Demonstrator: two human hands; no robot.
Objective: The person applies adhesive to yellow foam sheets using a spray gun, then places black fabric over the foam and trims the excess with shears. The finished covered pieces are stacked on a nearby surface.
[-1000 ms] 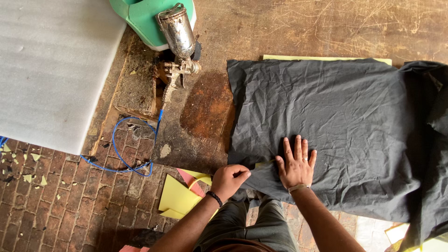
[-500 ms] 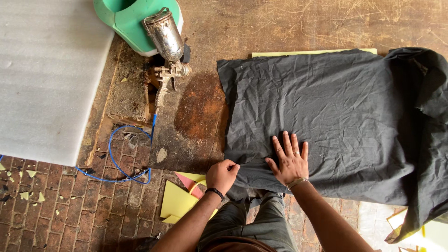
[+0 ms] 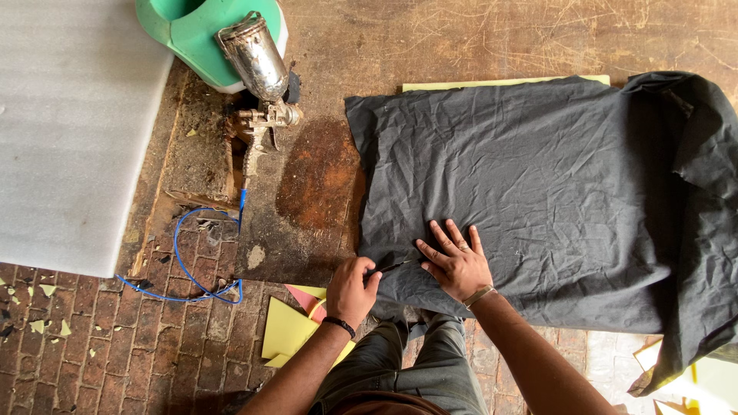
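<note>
Left hand (image 3: 351, 290) is fisted around a thin dark tool (image 3: 393, 267), tip on the black cloth (image 3: 530, 200); right hand (image 3: 455, 261) presses flat beside it, fingers spread. Cloth lies across the worn floor (image 3: 461, 38), a spray gun (image 3: 257, 77) beyond.

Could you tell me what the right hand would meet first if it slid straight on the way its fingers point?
Flat on the black cloth, the right hand points up and slightly left. It would likely cross only more wrinkled cloth, then the cloth's far edge near the yellow sheet; nothing else shows in that line.
</note>
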